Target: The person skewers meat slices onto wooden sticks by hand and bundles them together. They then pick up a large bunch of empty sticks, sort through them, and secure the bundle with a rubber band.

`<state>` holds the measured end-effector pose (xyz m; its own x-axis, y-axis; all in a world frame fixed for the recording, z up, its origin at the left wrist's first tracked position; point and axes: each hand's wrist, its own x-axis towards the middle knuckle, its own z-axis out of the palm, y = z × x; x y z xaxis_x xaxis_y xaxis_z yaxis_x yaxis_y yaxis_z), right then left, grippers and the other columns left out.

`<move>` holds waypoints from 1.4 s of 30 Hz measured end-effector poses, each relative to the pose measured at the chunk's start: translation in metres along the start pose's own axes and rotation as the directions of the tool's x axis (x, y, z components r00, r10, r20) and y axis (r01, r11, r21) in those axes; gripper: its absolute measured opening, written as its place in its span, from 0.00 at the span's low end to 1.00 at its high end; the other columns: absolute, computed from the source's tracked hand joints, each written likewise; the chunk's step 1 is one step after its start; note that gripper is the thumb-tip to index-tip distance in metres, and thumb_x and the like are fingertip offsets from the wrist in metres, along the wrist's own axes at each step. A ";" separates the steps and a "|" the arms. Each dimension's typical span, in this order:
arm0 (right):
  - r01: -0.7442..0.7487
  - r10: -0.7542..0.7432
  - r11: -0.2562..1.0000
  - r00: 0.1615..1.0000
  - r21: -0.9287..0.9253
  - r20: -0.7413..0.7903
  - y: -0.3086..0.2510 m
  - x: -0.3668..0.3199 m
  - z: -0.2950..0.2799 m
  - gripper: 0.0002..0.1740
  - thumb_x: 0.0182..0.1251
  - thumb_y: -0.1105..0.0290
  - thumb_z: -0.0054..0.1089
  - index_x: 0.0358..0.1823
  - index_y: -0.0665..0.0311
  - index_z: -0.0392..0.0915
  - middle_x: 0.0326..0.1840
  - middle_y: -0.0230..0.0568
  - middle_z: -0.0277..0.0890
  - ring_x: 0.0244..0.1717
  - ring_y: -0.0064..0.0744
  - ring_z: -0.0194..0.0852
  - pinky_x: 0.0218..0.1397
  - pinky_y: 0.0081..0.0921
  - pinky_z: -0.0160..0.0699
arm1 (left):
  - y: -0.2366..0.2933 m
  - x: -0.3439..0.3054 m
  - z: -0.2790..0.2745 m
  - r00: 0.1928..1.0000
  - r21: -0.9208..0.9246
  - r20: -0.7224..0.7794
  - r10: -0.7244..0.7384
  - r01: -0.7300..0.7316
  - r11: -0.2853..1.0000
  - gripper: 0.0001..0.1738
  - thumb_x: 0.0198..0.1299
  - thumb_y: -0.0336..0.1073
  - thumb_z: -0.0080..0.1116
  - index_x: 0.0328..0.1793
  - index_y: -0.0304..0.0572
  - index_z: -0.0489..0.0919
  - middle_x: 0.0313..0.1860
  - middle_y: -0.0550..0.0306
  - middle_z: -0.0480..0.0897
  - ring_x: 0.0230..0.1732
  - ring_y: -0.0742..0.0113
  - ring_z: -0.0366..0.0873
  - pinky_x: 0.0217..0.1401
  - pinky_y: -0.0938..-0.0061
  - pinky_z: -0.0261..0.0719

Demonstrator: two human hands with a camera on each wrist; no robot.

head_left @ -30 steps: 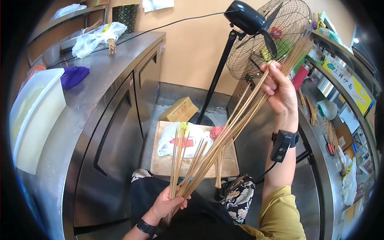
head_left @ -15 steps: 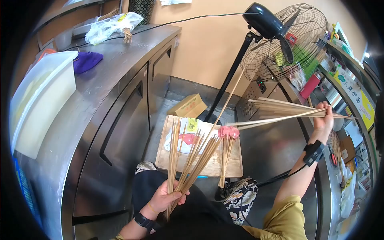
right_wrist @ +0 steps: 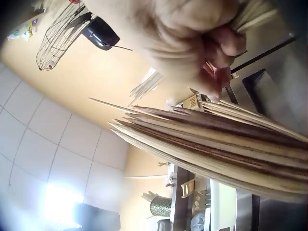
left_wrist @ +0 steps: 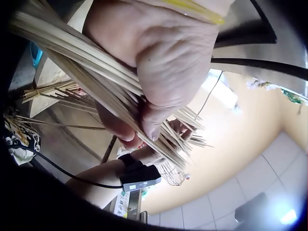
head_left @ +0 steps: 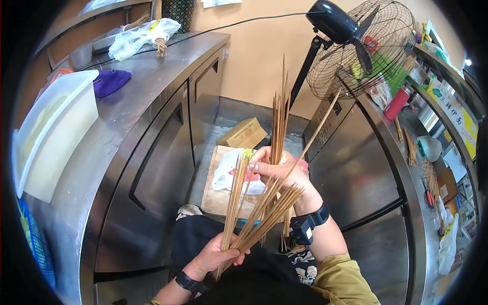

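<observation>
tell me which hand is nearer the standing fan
Right. The right hand is raised mid-scene, below and left of the fan; the left hand sits lower, by the lap, gripping skewers, farther from it.

the left hand sits low near the lap, palm turned up, fingers and thumb curled round the lower ends of a fan of skewers. the right hand is raised above it, knuckles toward the head camera, fingers closed on an upright bundle. the right forearm slants down to a bent elbow.
</observation>
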<state>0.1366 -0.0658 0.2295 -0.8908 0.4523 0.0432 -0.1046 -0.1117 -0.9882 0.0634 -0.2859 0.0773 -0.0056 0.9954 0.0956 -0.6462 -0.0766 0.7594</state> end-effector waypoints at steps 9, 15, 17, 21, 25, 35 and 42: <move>-0.002 0.004 0.985 1.000 0.175 -0.015 0.004 -0.004 0.001 0.06 0.58 0.76 0.64 0.32 0.67 0.74 0.26 0.38 0.75 0.15 0.15 0.57 0.17 0.13 0.51 | -0.002 0.007 -0.002 0.998 0.037 0.034 -0.054 0.053 0.998 0.12 0.61 0.27 0.54 0.50 0.37 0.69 0.44 0.48 0.79 0.33 0.69 0.78 0.32 0.77 0.76; 0.068 -0.065 0.959 0.998 0.277 -0.020 0.023 -0.009 -0.014 0.06 0.59 0.78 0.62 0.32 0.65 0.72 0.29 0.38 0.71 0.13 0.14 0.49 0.14 0.14 0.47 | -0.007 0.008 0.000 0.998 0.050 0.031 -0.050 0.048 0.998 0.12 0.62 0.27 0.53 0.51 0.38 0.69 0.44 0.49 0.79 0.34 0.70 0.78 0.34 0.77 0.77; 0.073 -0.058 0.973 0.995 0.217 -0.077 0.022 -0.010 -0.017 0.06 0.60 0.77 0.62 0.32 0.65 0.71 0.28 0.39 0.71 0.13 0.14 0.50 0.15 0.14 0.48 | -0.007 0.008 0.001 0.998 0.056 0.023 -0.051 0.049 0.997 0.12 0.62 0.27 0.53 0.51 0.38 0.69 0.45 0.49 0.79 0.34 0.70 0.78 0.34 0.77 0.77; 0.160 -0.137 0.978 0.976 0.133 -0.169 0.015 -0.008 -0.026 0.08 0.62 0.71 0.61 0.32 0.63 0.69 0.28 0.41 0.71 0.14 0.14 0.52 0.15 0.13 0.50 | -0.006 0.010 0.001 0.998 0.070 0.016 -0.064 0.063 0.996 0.13 0.62 0.27 0.54 0.52 0.38 0.68 0.45 0.50 0.79 0.34 0.71 0.78 0.35 0.78 0.77; 0.326 -0.290 0.937 0.926 0.124 -0.242 -0.013 -0.001 -0.050 0.03 0.67 0.69 0.55 0.37 0.58 0.70 0.29 0.41 0.76 0.15 0.13 0.56 0.14 0.11 0.53 | -0.002 0.011 0.004 0.995 0.105 0.009 -0.102 0.101 0.989 0.16 0.62 0.28 0.53 0.55 0.38 0.67 0.45 0.51 0.79 0.35 0.71 0.78 0.35 0.78 0.77; 0.646 -0.571 0.756 0.573 -0.106 -0.588 -0.120 -0.042 -0.173 0.04 0.72 0.67 0.48 0.36 0.55 0.68 0.28 0.35 0.69 0.18 0.15 0.54 0.17 0.12 0.53 | -0.001 0.011 -0.008 1.000 0.100 -0.020 -0.008 0.010 0.995 0.22 0.66 0.35 0.50 0.64 0.42 0.61 0.42 0.54 0.77 0.31 0.75 0.73 0.32 0.83 0.72; 0.604 -0.592 0.747 0.412 -0.279 -0.693 -0.110 -0.070 -0.153 0.10 0.73 0.63 0.46 0.35 0.59 0.69 0.22 0.27 0.63 0.20 0.16 0.55 0.22 0.14 0.56 | 0.000 0.006 -0.016 0.957 0.060 -0.256 0.137 -0.126 0.990 0.18 0.68 0.38 0.47 0.61 0.45 0.62 0.36 0.55 0.74 0.24 0.77 0.68 0.25 0.84 0.66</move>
<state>0.2780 0.0507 0.3123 0.0014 0.8653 0.5012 -0.4926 0.4367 -0.7527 0.0513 -0.2789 0.0675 -0.2896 0.9567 0.0307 -0.5930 -0.2045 0.7788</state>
